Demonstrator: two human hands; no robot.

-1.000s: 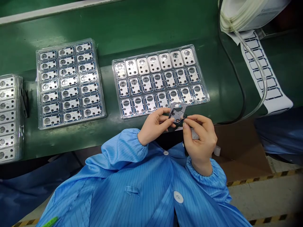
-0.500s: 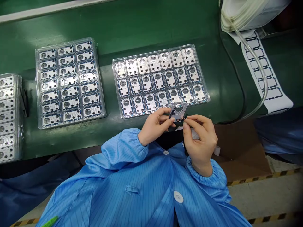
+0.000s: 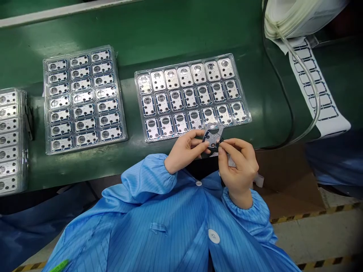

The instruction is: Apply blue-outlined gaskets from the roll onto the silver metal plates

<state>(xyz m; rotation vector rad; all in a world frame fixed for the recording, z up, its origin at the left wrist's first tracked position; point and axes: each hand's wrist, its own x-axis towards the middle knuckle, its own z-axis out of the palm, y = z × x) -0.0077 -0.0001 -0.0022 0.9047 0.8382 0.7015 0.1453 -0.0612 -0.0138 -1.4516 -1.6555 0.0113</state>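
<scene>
the small metal plate [image 3: 214, 138] is held up between both hands, in front of the person's chest and just above the near edge of the green table [image 3: 176, 34]. its long axis runs away from the person, the far end leaning a little to the right, with the large dark opening at that far end and a round dark spot at the near end. the plate is flat, grey and silvery, with rounded corners and a shiny face; its near right corner looks dark, though too small to make out. the left hand [image 3: 185, 149] is clamped on the plate's left edge, thumb on the upper face. the right hand [image 3: 238, 162] has thumb and index fingertip at the near right corner; whether they are closed on it or merely press there can't be told. just beyond the plate, partly covered by it, lies a clear tray [image 3: 248, 118] with three rows of similar plates, brighter than the held one. to the left sit a second tray [image 3: 124, 132] and, at the picture's edge, a stack of trays [image 3: 22, 151]. to the right, a white strip [image 3: 336, 121] printed with dark outlines hangs from a large roll [image 3: 303, 19], a clear hose [image 3: 310, 75] passing over it.
</scene>
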